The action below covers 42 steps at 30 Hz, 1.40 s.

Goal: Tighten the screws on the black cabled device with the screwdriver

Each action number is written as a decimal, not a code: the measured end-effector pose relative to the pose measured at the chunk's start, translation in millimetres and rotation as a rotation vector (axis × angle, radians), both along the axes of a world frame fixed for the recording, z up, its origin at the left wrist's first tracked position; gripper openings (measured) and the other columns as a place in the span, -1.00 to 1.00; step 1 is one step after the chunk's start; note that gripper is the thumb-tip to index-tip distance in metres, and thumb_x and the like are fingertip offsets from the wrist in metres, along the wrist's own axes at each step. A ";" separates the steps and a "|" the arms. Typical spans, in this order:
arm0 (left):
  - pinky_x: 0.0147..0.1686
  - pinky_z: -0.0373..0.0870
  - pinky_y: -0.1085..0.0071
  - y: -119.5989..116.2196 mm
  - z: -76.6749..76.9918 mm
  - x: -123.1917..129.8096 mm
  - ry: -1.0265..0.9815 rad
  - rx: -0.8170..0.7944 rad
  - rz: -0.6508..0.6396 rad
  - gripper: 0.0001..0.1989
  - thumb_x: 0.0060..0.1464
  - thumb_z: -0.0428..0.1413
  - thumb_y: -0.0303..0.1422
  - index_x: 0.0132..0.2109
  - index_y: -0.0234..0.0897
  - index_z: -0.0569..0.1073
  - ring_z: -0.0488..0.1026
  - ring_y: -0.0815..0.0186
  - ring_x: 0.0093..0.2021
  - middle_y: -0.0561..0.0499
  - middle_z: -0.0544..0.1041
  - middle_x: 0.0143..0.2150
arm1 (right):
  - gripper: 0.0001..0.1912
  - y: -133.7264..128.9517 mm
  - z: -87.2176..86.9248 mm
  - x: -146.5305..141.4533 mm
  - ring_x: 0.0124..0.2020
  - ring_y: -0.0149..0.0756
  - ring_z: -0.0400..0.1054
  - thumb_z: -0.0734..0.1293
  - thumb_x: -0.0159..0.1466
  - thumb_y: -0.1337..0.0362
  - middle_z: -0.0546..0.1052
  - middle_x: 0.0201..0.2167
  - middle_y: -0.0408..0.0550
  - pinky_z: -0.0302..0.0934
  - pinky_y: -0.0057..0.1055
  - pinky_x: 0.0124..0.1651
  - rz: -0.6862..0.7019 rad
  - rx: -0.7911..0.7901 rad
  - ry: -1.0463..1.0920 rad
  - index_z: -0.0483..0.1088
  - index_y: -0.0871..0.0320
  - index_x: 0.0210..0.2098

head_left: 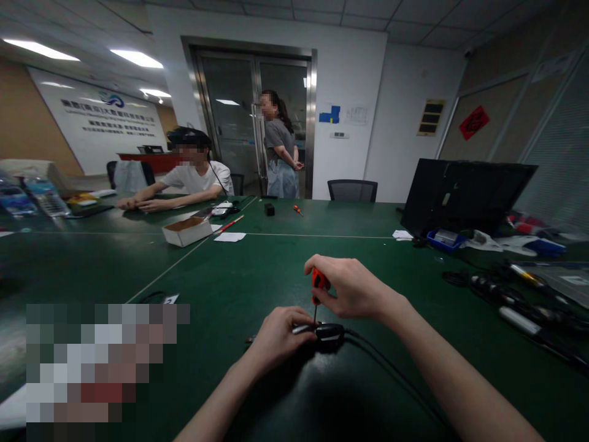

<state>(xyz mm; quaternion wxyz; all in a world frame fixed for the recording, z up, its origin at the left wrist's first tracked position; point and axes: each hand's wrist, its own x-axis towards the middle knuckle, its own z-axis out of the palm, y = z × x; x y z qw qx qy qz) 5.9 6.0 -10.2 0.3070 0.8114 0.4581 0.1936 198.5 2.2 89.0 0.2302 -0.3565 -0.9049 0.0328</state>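
Observation:
In my right hand (343, 285) is a red-and-black screwdriver (318, 282), fingers closed round its handle. It stands nearly upright, its thin shaft pointing down at a small black corded device (330, 333) on the table. My left hand (281, 334) grips the left part of that device, fingertips beside the shaft's lower end. A greyish strip (302, 329) shows under those fingers. From the device's right end a black cable (391, 368) runs toward the table's near edge. The screwdriver's exact contact point is too small to make out.
On the green table (257, 264) are an open cardboard box (188, 231), another screwdriver (298, 210) and a small black block (269, 209). A monitor (464, 196) and tangled cables stand right. One person (197, 172) sits across the table; another (280, 147) stands by the door.

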 end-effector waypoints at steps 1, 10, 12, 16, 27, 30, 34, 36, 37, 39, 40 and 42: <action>-0.11 0.36 0.41 -0.2 0.1 0.1 -0.001 -0.001 0.002 -0.78 0.03 0.20 -0.34 -0.19 -0.19 0.70 0.53 0.16 -0.09 -0.03 0.65 -0.10 | -0.69 0.2 -0.1 -0.2 -0.34 -0.36 0.34 0.37 0.23 0.39 0.51 -0.26 -0.09 0.03 -0.44 -0.33 -0.007 0.014 -0.005 0.29 0.13 -0.05; -0.11 0.35 0.43 -1.1 1.9 1.0 -0.002 -0.001 -0.002 -0.78 0.04 0.20 -0.33 -0.19 -0.19 0.70 0.53 0.18 -0.11 -0.01 0.65 -0.13 | -0.74 -0.7 1.0 -1.0 -0.34 -0.32 0.37 0.41 0.27 0.17 0.54 -0.25 -0.06 0.00 -0.43 -0.36 -0.038 0.065 -0.058 0.34 0.14 -0.14; -0.10 0.36 0.43 -1.3 1.7 1.1 -0.009 -0.015 0.008 -0.78 0.04 0.20 -0.34 -0.18 -0.20 0.70 0.53 0.18 -0.10 -0.01 0.65 -0.12 | -0.75 -1.4 1.6 1.3 -0.29 -0.31 0.38 0.39 0.25 0.27 0.53 -0.19 -0.04 0.06 -0.43 -0.32 -0.005 0.040 -0.020 0.33 0.15 -0.10; -0.11 0.37 0.40 -2.1 2.1 1.5 -0.012 -0.028 0.014 -0.79 0.03 0.20 -0.35 -0.19 -0.22 0.69 0.54 0.18 -0.13 -0.04 0.65 -0.13 | -0.73 -1.4 2.3 4.8 -0.26 -0.31 0.38 0.33 0.23 0.40 0.53 -0.19 -0.04 0.10 -0.42 -0.27 0.005 -0.012 0.004 0.33 0.16 -0.07; -0.09 0.36 0.38 -1.4 3.0 1.3 -0.012 -0.012 0.009 -0.81 0.02 0.22 -0.36 -0.21 -0.21 0.69 0.54 0.18 -0.13 -0.03 0.66 -0.14 | -0.74 2.8 1.8 1.5 -0.40 -0.36 0.32 0.42 0.28 0.09 0.51 -0.32 -0.11 -0.08 -0.43 -0.40 -0.066 0.106 -0.096 0.36 0.12 -0.24; -0.09 0.37 0.38 -1.9 4.0 1.5 -0.012 -0.024 0.009 -0.78 0.03 0.21 -0.36 -0.17 -0.21 0.69 0.54 0.17 -0.11 -0.04 0.65 -0.11 | -0.78 0.4 2.9 3.6 -0.35 -0.36 0.34 0.41 0.27 0.18 0.51 -0.24 -0.08 -0.01 -0.43 -0.37 -0.018 0.071 -0.055 0.36 0.13 -0.18; -0.10 0.38 0.37 -2.3 4.6 1.4 -0.009 -0.010 0.000 -0.79 0.04 0.20 -0.36 -0.19 -0.23 0.69 0.54 0.16 -0.11 -0.05 0.65 -0.11 | -0.76 -2.5 5.7 6.6 -0.26 -0.34 0.38 0.34 0.23 0.41 0.53 -0.19 -0.05 0.09 -0.43 -0.28 0.026 -0.031 -0.008 0.35 0.16 -0.10; -0.10 0.38 0.38 -2.0 4.1 1.2 -0.005 -0.006 -0.001 -0.80 0.04 0.20 -0.35 -0.21 -0.23 0.69 0.54 0.16 -0.11 -0.05 0.65 -0.11 | -0.78 -2.2 6.5 6.5 -0.29 -0.34 0.38 0.34 0.25 0.41 0.54 -0.22 -0.06 0.06 -0.43 -0.30 -0.016 -0.031 -0.021 0.35 0.15 -0.11; -0.10 0.38 0.38 -1.9 3.7 1.2 -0.004 -0.006 0.003 -0.80 0.04 0.20 -0.35 -0.21 -0.23 0.69 0.54 0.16 -0.11 -0.04 0.65 -0.12 | -0.80 -1.6 6.6 6.0 -0.31 -0.35 0.37 0.35 0.26 0.38 0.54 -0.23 -0.07 0.04 -0.43 -0.32 -0.038 -0.015 -0.035 0.35 0.14 -0.12; -0.09 0.38 0.39 -1.6 3.2 1.2 -0.007 -0.006 0.011 -0.80 0.02 0.21 -0.35 -0.20 -0.22 0.69 0.54 0.17 -0.11 -0.04 0.66 -0.13 | -0.81 -0.1 6.0 4.6 -0.35 -0.35 0.35 0.39 0.29 0.27 0.54 -0.26 -0.08 -0.04 -0.43 -0.37 -0.071 0.037 -0.080 0.35 0.13 -0.14; -0.09 0.38 0.39 -1.5 3.0 1.2 -0.011 -0.007 0.012 -0.79 0.02 0.21 -0.35 -0.19 -0.22 0.69 0.54 0.17 -0.12 -0.04 0.66 -0.13 | -0.79 0.6 5.4 3.9 -0.38 -0.35 0.34 0.40 0.29 0.19 0.54 -0.28 -0.08 -0.08 -0.43 -0.39 -0.080 0.064 -0.104 0.35 0.12 -0.17; -0.09 0.37 0.39 -1.7 3.2 1.2 -0.017 -0.009 0.008 -0.79 0.03 0.20 -0.35 -0.19 -0.23 0.69 0.54 0.18 -0.12 -0.04 0.65 -0.14 | -0.73 1.3 4.3 3.1 -0.42 -0.36 0.32 0.40 0.30 0.06 0.53 -0.32 -0.09 -0.13 -0.42 -0.41 -0.085 0.099 -0.138 0.35 0.13 -0.22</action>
